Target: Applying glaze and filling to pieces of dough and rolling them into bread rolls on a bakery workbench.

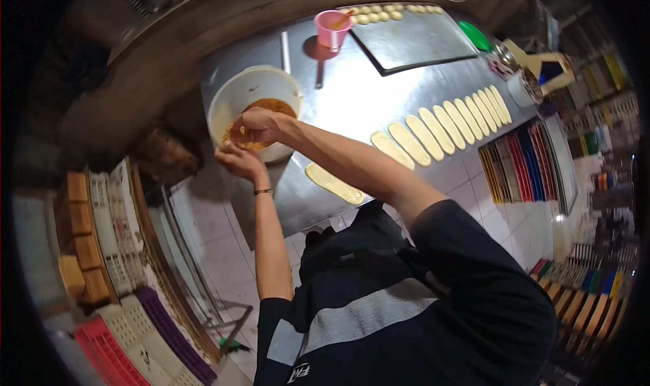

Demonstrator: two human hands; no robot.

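A large white tub stands at the left end of the metal table, with orange-brown crumbly filling inside it. My right hand reaches into the tub from the right, fingers curled together over the filling; a bit of it seems to be in their grip. Against the tub's near rim rests my left hand, its fingers bent at the edge and partly hidden. Nearest to my forearms lies a long flat oval of pale dough. More flattened dough ovals run in a row along the table's near edge toward the right.
A pink bucket stands at the back of the metal table, next to a dark tray and several round dough balls. A rolling pin-like bar lies behind the tub. Stacked plastic crates are at lower left.
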